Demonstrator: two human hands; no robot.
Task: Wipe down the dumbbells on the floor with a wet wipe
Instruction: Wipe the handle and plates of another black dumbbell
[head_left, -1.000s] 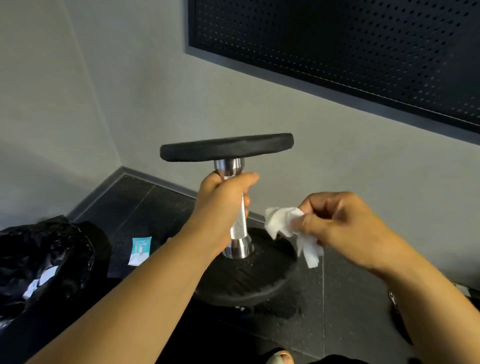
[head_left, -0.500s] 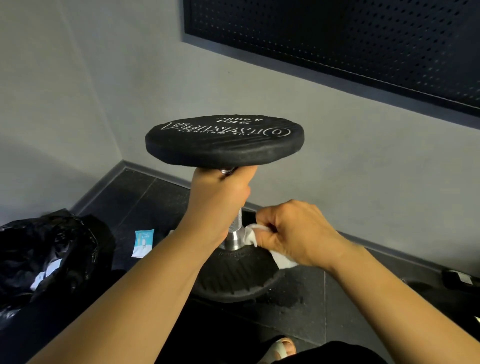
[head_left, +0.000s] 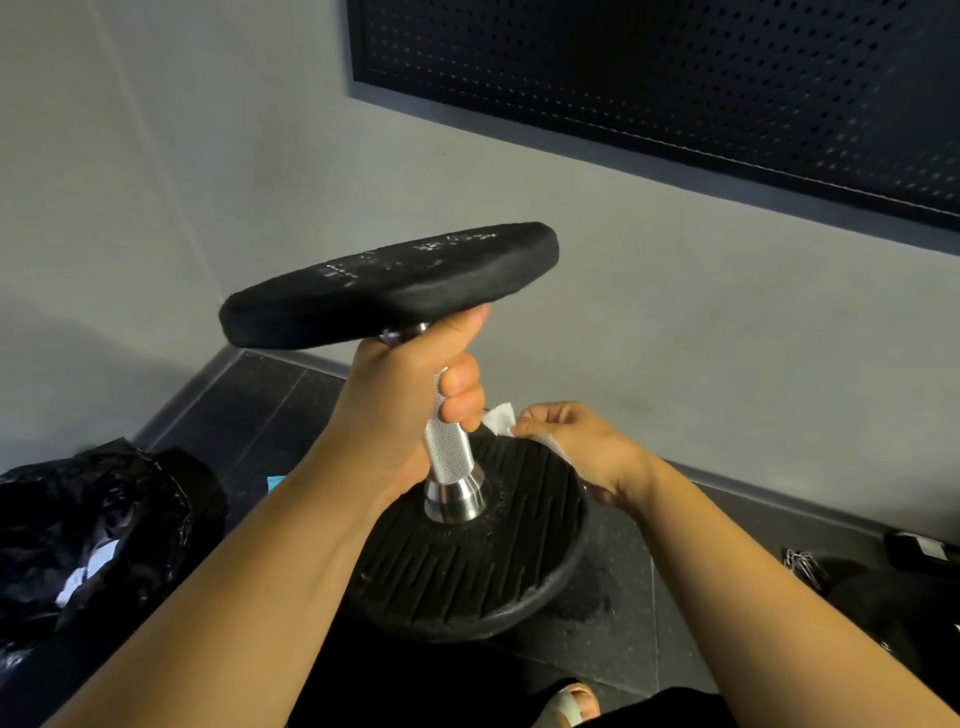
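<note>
Dumbbell (head_left: 449, 457) was held on end, tilted, over the dark floor (head_left: 260, 405) near a grey wall, its knurled handle clasped in the person's left grip (head_left: 410, 400) just under the upper plate. The right grip (head_left: 587, 452) pinched a white wet wipe (head_left: 500, 418) at the far rim of the lower plate. A black bag (head_left: 104, 519) lay to the left.

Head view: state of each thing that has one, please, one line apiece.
dumbbell: on end, tilted, top leaning left.
left hand: grips the handle under the upper plate.
right hand: pinches the wet wipe at the lower plate's rim.
wet wipe: crumpled, touching the lower plate.
black bag: open.
</note>
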